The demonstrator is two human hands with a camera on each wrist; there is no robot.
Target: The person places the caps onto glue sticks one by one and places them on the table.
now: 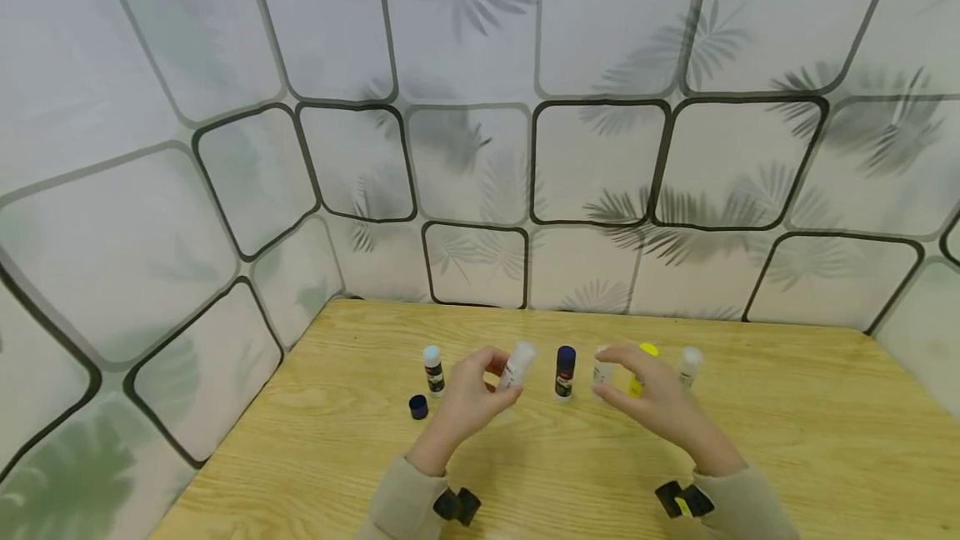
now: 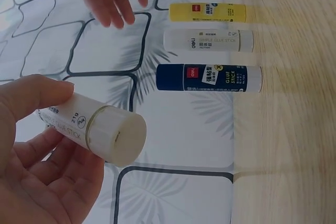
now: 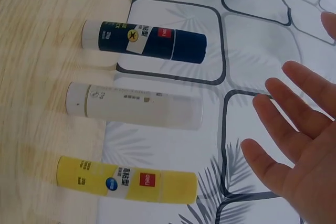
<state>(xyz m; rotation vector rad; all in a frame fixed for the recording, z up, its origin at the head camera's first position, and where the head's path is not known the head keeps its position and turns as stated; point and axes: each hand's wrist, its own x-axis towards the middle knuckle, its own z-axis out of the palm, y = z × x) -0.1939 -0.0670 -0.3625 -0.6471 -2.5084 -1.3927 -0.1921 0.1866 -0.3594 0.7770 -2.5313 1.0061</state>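
Observation:
My left hand [image 1: 471, 394] grips a white glue stick [image 1: 517, 365] between thumb and fingers, raised and tilted above the table. In the left wrist view, that glue stick [image 2: 86, 124] points its round base toward the camera. My right hand [image 1: 654, 390] is empty, its fingers apart; in the right wrist view, the fingers [image 3: 294, 119] spread beside the standing sticks. Nearest to it are a white glue stick [image 3: 134, 106] and a yellow glue stick [image 3: 126, 179], both upright. A navy glue stick [image 1: 565, 373] stands between the two hands.
Left of my left hand stands a glue stick with a light blue cap [image 1: 433, 371], and a loose dark blue cap [image 1: 418, 407] lies nearby. Another white glue stick [image 1: 690, 367] stands at the right end of the row. A patterned curtain [image 1: 480, 265] borders the wooden table [image 1: 300, 457].

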